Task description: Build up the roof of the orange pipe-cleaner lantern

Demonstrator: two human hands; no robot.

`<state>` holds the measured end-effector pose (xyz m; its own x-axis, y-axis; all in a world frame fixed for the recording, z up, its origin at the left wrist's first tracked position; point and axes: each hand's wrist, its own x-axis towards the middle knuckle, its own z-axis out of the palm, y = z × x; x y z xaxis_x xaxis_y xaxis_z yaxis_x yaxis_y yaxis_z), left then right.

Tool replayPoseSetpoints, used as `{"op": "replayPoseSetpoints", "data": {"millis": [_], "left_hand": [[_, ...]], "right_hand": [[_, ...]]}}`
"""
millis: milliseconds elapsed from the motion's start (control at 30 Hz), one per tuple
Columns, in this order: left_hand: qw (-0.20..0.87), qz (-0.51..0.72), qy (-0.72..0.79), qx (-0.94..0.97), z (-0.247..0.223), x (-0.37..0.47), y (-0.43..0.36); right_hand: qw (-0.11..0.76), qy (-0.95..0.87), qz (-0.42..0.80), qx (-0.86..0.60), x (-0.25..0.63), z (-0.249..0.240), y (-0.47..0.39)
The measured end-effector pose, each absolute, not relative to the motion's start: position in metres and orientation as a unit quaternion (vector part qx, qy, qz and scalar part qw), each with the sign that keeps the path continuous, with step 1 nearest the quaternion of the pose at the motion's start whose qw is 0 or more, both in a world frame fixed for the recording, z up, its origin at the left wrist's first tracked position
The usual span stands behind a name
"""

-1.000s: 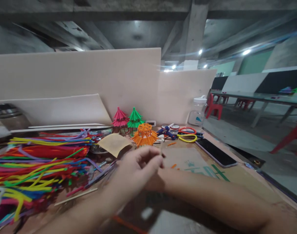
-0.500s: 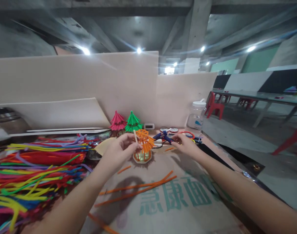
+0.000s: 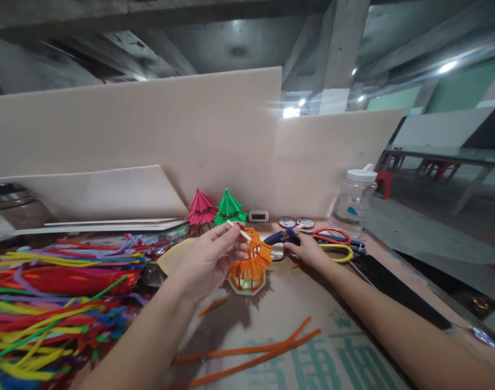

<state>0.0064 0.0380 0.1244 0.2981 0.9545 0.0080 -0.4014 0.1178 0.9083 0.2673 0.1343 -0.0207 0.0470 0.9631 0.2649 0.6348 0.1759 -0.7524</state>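
1. Open cardboard [image 3: 280,303] spans lower center, orange strips [image 3: 247,355] across it; the table edge slants down the right.
2. The orange model [image 3: 251,262], fringed and upright on an octagonal base, stands at center.
3. The left hand [image 3: 217,252] pinches a pale stick [image 3: 240,231] beside it.
4. The right hand [image 3: 306,250] touches the blue glue gun [image 3: 280,236], grip unclear; scissors [image 3: 339,253] crowd its wrist.

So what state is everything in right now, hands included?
Left hand: pinching a short stick
Right hand: touching the glue gun, grip unclear
Orange model: upright, partly hidden
Pink model: upright
Green model: upright
Jar: lid on
Phone: lying flat, screen dark
Orange strips: loose, lying flat
Coloured strips: heaped
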Motion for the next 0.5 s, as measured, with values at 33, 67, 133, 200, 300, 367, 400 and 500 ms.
{"op": "replayPoseSetpoints", "data": {"millis": [33, 67, 133, 200, 300, 367, 400, 500], "left_hand": [[0.696, 0.496, 0.304, 0.42, 0.125, 0.007, 0.036], [0.713, 0.494, 0.291, 0.404, 0.126, 0.007, 0.034], [0.736, 0.491, 0.271, 0.38, 0.127, 0.008, 0.031], [0.746, 0.495, 0.265, 0.359, 0.127, 0.009, 0.029], [0.738, 0.514, 0.276, 0.34, 0.129, 0.014, 0.024], [0.718, 0.536, 0.283, 0.343, 0.131, 0.021, 0.018], [0.704, 0.548, 0.288, 0.347, 0.131, 0.024, 0.015], [0.661, 0.57, 0.325, 0.363, 0.132, 0.032, 0.005]], "right_hand": [[0.404, -0.651, 0.21, -0.608, 0.267, -0.021, 0.133], [0.416, -0.644, 0.213, -0.606, 0.267, -0.02, 0.13], [0.445, -0.63, 0.218, -0.599, 0.269, -0.014, 0.122], [0.472, -0.616, 0.227, -0.589, 0.27, -0.004, 0.114], [0.509, -0.602, 0.251, -0.562, 0.268, 0.016, 0.101], [0.54, -0.597, 0.28, -0.523, 0.267, 0.029, 0.09], [0.556, -0.598, 0.303, -0.492, 0.267, 0.035, 0.083], [0.582, -0.614, 0.394, -0.36, 0.27, 0.052, 0.056]]}}
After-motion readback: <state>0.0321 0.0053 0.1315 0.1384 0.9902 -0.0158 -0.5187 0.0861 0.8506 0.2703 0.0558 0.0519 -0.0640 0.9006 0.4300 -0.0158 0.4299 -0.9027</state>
